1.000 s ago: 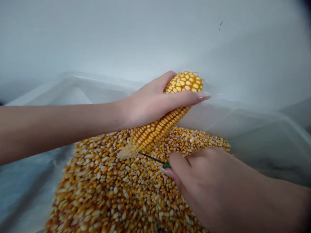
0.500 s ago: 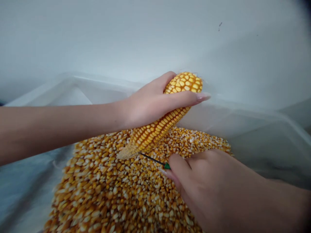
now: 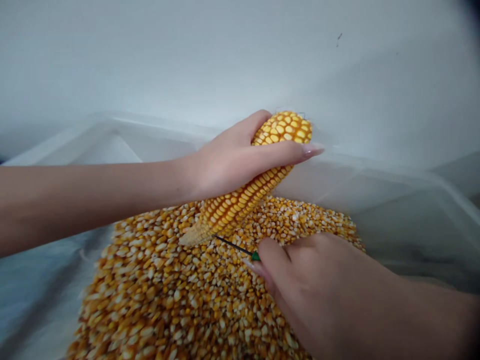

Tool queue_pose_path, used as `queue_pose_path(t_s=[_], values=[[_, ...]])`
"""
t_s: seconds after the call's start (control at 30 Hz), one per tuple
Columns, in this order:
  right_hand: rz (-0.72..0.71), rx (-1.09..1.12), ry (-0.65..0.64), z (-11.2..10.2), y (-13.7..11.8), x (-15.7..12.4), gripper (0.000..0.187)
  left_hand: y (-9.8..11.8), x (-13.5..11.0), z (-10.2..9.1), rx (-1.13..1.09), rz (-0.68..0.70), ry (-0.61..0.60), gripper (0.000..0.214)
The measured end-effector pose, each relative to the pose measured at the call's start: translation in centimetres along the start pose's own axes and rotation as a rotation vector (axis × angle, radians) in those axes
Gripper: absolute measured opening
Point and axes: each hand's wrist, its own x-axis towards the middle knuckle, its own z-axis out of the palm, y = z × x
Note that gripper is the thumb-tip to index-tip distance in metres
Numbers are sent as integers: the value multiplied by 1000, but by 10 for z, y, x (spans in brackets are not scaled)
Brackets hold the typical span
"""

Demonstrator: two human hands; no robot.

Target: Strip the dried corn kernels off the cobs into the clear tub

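My left hand [image 3: 232,162] grips a yellow-orange corn cob [image 3: 243,200] around its middle, holding it tilted above a heap of loose corn kernels [image 3: 187,300]. The cob's pale, bare tip points down and toward the heap. My right hand [image 3: 330,295] pinches a thin black needle with a green grip [image 3: 236,246]. The needle's point lies against the lower part of the cob, close to its kernel rows. My right fingers hide the rest of the grip.
The kernels lie in a translucent plastic bin [image 3: 390,172], whose rim runs behind the cob. A blue-grey liner [image 3: 45,285] shows at the lower left. A pale wall [image 3: 225,60] fills the upper view.
My right hand and the needle have shifted slightly left. The cob and my left hand have barely moved.
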Motion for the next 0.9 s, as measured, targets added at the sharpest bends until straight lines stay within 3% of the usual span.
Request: queue_pose_path(t_s=[0.23, 0.37, 0.47, 0.63, 0.77, 0.9], values=[[-23, -88, 122, 12, 0, 4, 15, 8, -2, 3, -24, -72, 64, 45], [4, -62, 169, 10, 10, 3, 7, 6, -2, 1, -9, -73, 58, 46], [-8, -102, 211, 6, 20, 5, 14, 4, -2, 0, 3, -81, 43, 44], [-118, -178, 170, 5, 30, 12, 11, 5, -2, 3, 42, -36, 65, 40], [-102, -109, 202, 4, 36, 15, 17, 9, -3, 3, 73, -13, 85, 41], [-116, -60, 276, 2, 43, 21, 21, 16, -6, 1, 57, -51, 28, 43]])
